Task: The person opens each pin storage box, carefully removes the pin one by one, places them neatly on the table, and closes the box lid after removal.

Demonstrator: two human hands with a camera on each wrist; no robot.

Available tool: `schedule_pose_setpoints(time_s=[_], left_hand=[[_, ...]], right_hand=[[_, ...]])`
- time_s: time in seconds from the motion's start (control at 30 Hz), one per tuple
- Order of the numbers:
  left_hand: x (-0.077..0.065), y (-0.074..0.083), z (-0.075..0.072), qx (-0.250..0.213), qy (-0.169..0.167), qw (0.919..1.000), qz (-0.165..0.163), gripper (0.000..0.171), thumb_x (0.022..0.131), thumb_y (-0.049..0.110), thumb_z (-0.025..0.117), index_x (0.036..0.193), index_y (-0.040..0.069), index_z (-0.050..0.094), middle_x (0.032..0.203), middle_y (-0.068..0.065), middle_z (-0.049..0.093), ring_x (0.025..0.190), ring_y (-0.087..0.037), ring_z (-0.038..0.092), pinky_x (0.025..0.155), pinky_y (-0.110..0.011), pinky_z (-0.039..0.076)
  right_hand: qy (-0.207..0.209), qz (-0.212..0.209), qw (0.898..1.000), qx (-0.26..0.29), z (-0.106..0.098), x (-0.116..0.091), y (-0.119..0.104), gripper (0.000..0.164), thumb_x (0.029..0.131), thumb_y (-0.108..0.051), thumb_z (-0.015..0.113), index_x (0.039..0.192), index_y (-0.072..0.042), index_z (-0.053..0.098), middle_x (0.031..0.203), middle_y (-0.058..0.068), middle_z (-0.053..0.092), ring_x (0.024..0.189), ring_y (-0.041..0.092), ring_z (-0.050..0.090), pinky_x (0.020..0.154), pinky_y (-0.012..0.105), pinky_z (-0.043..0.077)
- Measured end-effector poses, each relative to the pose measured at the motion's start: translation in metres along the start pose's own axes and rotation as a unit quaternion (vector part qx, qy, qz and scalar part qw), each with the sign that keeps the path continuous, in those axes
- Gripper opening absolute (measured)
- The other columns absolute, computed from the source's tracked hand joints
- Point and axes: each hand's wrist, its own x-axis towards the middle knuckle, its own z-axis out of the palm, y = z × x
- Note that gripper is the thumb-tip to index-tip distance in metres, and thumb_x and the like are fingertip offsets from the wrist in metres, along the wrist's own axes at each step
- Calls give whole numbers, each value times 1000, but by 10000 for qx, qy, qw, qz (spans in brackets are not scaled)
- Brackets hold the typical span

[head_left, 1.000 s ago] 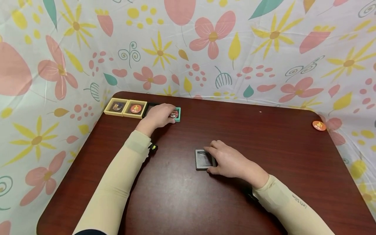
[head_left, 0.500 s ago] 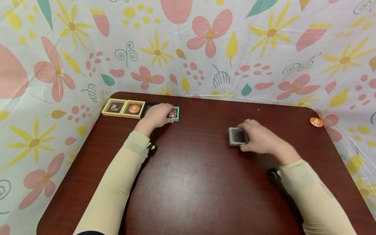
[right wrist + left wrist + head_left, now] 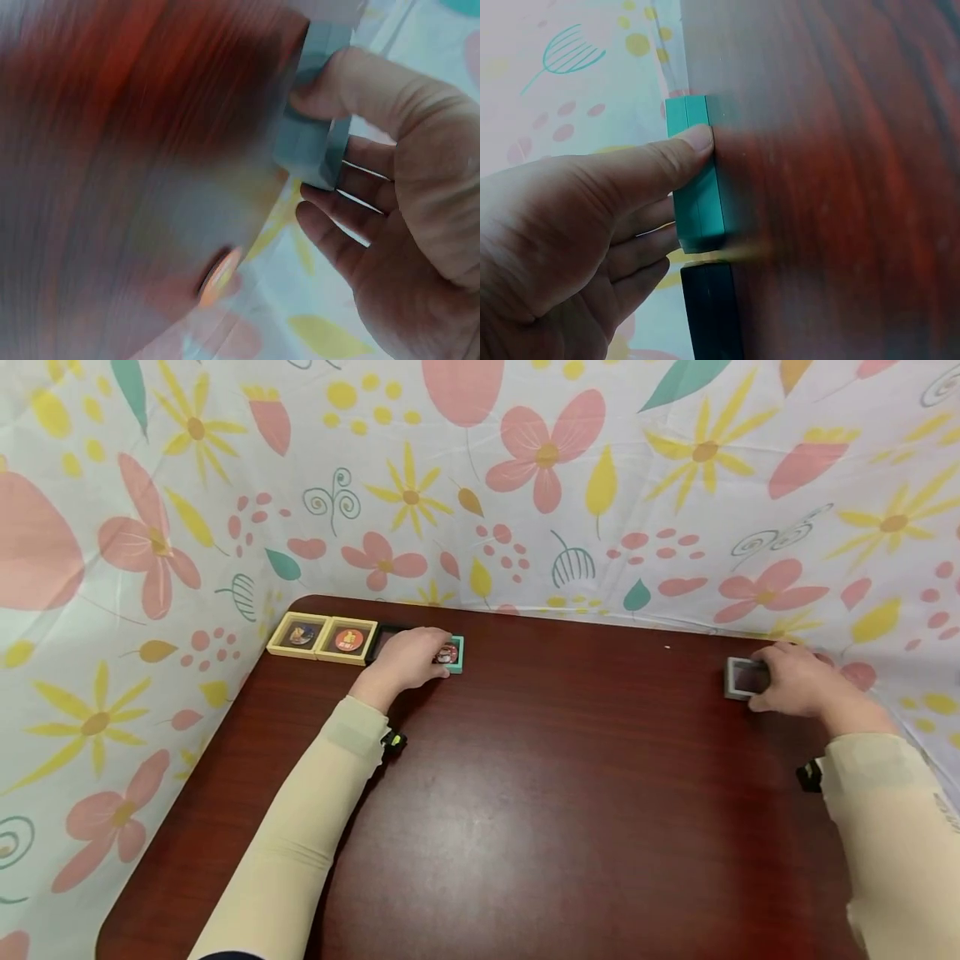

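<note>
At the right end of a row of small square display frames, my left hand (image 3: 408, 658) grips a teal frame (image 3: 703, 196), with a round red badge (image 3: 447, 653) inside it. In the left wrist view the thumb presses on the teal side. Over the back right of the table, my right hand (image 3: 802, 687) holds a grey frame (image 3: 301, 147) between thumb and fingers. Its window looks dark, with no badge showing. A round orange badge (image 3: 220, 277) lies near the table's edge in the right wrist view; the right hand hides it in the head view.
A black frame (image 3: 711, 311) stands beside the teal one, partly behind the left hand. Two yellow frames (image 3: 321, 635) with round badges continue the row leftward. A flower-patterned cloth (image 3: 637, 552) rises along the table's (image 3: 570, 793) back and sides.
My right hand has carried the grey frame from the table's middle to the back right, where it now covers the orange badge in the head view. The left hand stays on the teal frame.
</note>
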Motion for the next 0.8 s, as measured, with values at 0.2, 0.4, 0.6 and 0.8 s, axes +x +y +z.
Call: schedule_pose_setpoints(time_s=[0.2,0.4,0.6,0.8], left_hand=[[1,-1,0,-17,12,10000,34,66,89,39,73,143,9,49,140,-7,52,123,-24,49,100,-42,41],[-4,-3,3,-38,62,10000,-52,66,87,40,74,141,10,50,136,-6,55,120,-23,52,98,-42,42],[-5,-1,3,-115,73,9999,9,65,87,38,75,140,9,52,134,-7,56,116,-23,53,96,-42,43],[-2,-1,1,-74,112,9999,11,63,87,39,74,139,10,52,133,-6,56,116,-23,53,97,-41,42]], right_hand=[[16,66,10000,16,1,3,34,81,63,-19,84,123,17,45,119,38,46,105,50,47,90,63,38],[-44,80,10000,-24,6,8,46,80,61,-14,80,126,17,45,118,39,48,103,50,48,87,63,39],[-225,78,9995,-228,7,9,56,76,62,-12,77,125,17,47,112,36,53,95,46,51,81,59,43],[-301,254,9990,-223,2,9,59,71,61,-10,73,125,10,52,110,29,57,87,38,51,73,53,43]])
